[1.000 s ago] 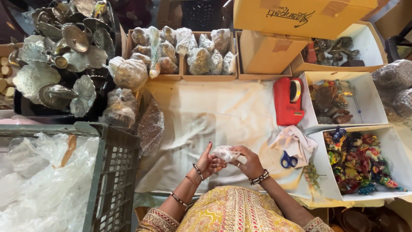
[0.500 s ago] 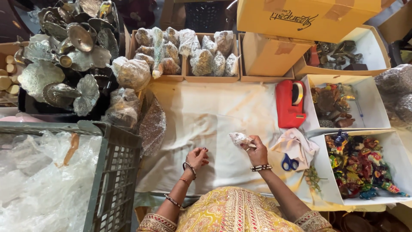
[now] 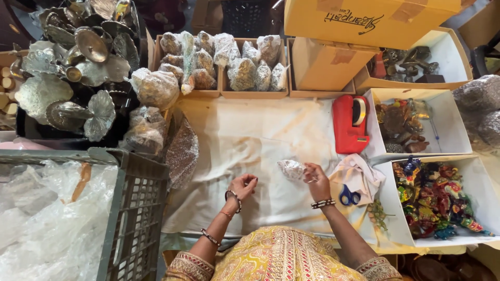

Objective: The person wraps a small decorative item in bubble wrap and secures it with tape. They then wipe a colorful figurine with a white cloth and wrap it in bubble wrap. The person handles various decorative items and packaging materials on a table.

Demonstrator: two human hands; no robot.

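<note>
Where the right hand (image 3: 316,181) closes its fingertips on it, a small wrapped bundle (image 3: 291,169) in clear crinkled film sits on the pale cloth (image 3: 250,140) covering the counter, slightly right of centre and near the person. The bundle looks light, and the film looks slippery and easily crushed; whatever is inside cannot be made out. A hold across the body of the bundle, not on loose film, appears the safer grip. The left hand (image 3: 242,186) holds nothing, its fingers loosely curled, resting on the cloth to the left of the bundle and apart from it.

Just right of the right hand lie a white rag (image 3: 357,174) and blue-handled scissors (image 3: 349,196). Farther away stands a red tape dispenser (image 3: 350,124). At the right, white boxes (image 3: 388,192) contain coloured figurines (image 3: 432,200). Along the far edge, open cartons (image 3: 219,93) hold similar wrapped bundles. At the left, a grey crate (image 3: 133,208) contains plastic film, with silver metalware (image 3: 73,62) beyond it.
</note>
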